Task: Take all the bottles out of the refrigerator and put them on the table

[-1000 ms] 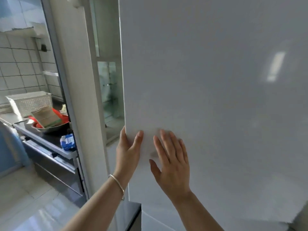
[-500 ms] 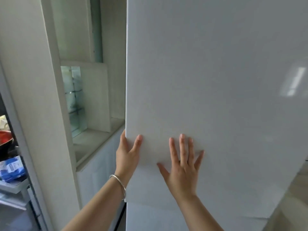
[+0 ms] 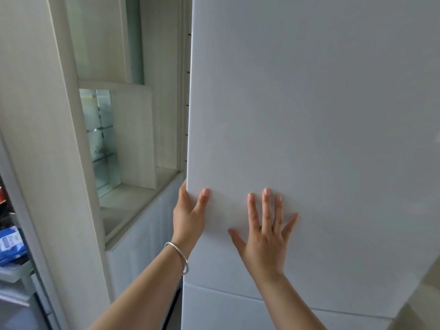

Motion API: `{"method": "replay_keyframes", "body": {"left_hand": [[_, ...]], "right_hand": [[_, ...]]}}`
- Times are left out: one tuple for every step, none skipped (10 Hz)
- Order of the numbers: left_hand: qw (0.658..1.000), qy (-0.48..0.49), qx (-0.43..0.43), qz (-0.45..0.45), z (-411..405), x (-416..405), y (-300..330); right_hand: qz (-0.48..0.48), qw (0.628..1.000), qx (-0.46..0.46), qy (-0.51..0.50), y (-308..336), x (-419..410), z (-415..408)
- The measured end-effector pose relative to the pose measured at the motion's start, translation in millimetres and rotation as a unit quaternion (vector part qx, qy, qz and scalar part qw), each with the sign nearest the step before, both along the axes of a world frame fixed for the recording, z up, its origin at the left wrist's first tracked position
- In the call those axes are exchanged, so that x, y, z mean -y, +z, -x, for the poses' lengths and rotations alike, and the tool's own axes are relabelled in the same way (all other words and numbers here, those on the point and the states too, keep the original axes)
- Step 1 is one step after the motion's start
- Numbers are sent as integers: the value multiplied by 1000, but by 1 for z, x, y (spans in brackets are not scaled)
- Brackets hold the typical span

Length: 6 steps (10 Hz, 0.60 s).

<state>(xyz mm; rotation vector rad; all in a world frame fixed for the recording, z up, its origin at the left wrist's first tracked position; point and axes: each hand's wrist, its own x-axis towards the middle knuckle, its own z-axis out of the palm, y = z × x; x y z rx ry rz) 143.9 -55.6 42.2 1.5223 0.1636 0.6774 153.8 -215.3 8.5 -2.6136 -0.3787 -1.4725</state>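
Refrigerator door (image 3: pixel 309 115), white and glossy, fills the right and centre of the view, and a seam is seen below it above a lower door (image 3: pixel 238 313). No bottles are shown; the interior is hidden by the door. At the left, a pale cabinet (image 3: pixel 47 139) with a glazed niche (image 3: pixel 102 139) is seen just beside the door. The door's left edge is gripped by the left hand (image 3: pixel 190 215), a bangle (image 3: pixel 179 257) worn at its wrist. The right hand (image 3: pixel 266 236) is pressed flat on the door, fingers spread.
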Motion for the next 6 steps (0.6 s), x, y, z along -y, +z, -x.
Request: {"method": "replay_keyframes", "body": {"left_hand": [[1000, -2, -11, 0, 1, 0, 4], [999, -5, -51, -11, 10, -1, 12], [993, 34, -72, -92, 24, 0, 21], [978, 95, -37, -181, 42, 8, 26], [971, 102, 5, -217, 63, 30, 26], [969, 84, 26, -233, 78, 46, 27]], "right_hand": [[5, 1000, -7, -6, 2, -1, 1], [14, 1000, -7, -7, 7, 0, 7], [1, 1000, -13, 10, 17, 2, 22], [-26, 999, -2, 40, 24, 6, 39], [-27, 998, -1, 49, 28, 17, 61], [-49, 998, -14, 47, 32, 26, 80]]}}
